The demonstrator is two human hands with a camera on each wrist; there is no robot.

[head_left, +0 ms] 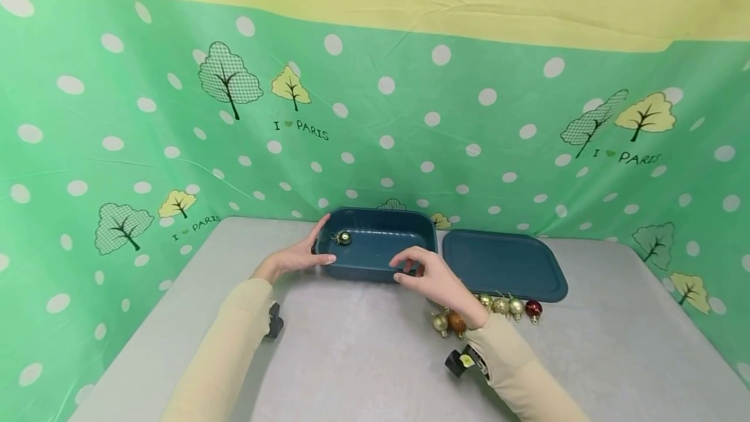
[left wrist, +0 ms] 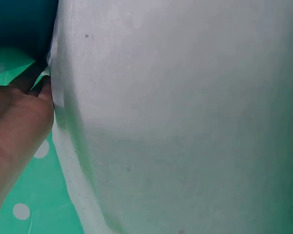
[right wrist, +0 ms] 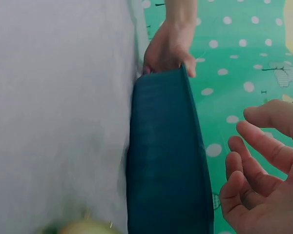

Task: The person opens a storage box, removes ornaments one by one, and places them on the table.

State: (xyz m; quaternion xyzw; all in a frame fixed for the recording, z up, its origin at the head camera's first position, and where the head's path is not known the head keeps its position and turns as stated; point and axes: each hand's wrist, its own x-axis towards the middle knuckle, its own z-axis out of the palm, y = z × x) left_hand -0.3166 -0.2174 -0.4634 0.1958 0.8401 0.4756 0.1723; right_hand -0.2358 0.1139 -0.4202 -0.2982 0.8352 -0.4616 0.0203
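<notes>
A dark blue rectangular box stands at the back of the table with one small gold ball ornament inside at its left. My left hand grips the box's left end, thumb over the rim; the left wrist view shows that hand beside the blue wall. Over the box's front right rim is my right hand, fingers loosely bent. Seen from the right wrist, this hand has a gap between thumb and fingertips and nothing in it.
Right of the box lies a flat blue lid. In front of it are several ball ornaments, among them a red one, an orange one and a pale gold one. A green patterned cloth hangs behind the table.
</notes>
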